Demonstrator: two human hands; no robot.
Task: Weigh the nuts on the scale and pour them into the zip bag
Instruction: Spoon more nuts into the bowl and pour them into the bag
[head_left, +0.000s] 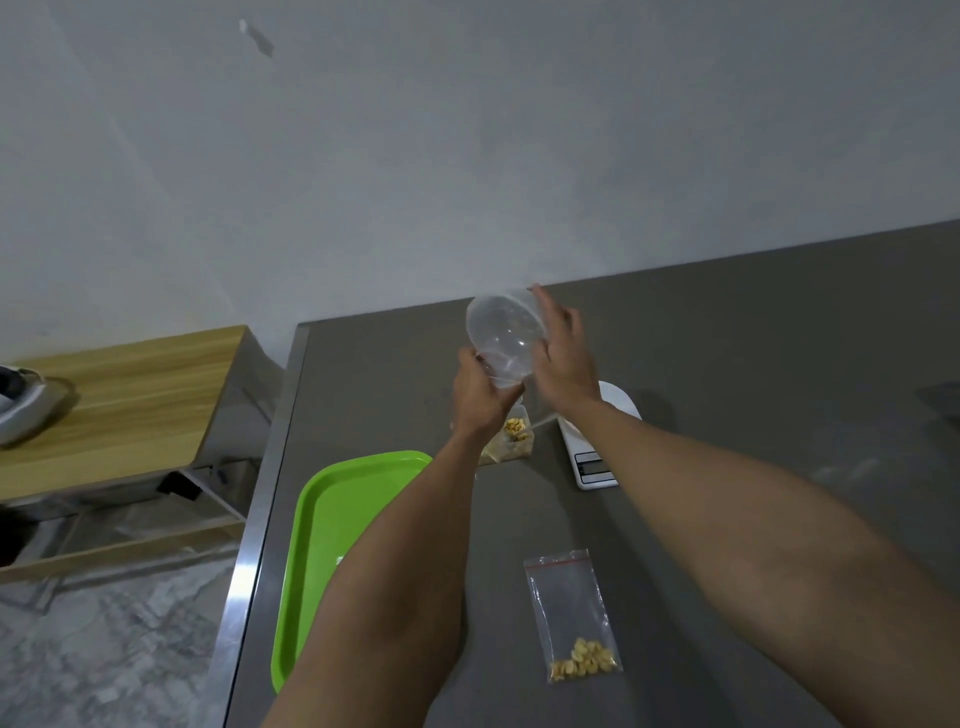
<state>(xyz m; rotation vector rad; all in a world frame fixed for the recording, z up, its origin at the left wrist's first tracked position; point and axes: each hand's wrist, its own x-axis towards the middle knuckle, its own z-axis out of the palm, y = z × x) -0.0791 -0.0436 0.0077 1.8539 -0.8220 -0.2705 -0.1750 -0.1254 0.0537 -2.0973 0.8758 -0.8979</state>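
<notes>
A clear plastic bowl is held tipped above the grey surface, its mouth slanting down toward the person and over an open zip bag that stands below with nuts inside. The left hand curls its fingers round the bowl's lower rim, at the bag's mouth. The right hand lies against the bowl's far side, fingers nearly straight. The scale sits just right of the bag. A second zip bag with nuts lies flat nearer the person, long axis running away from them, beside a green tray.
</notes>
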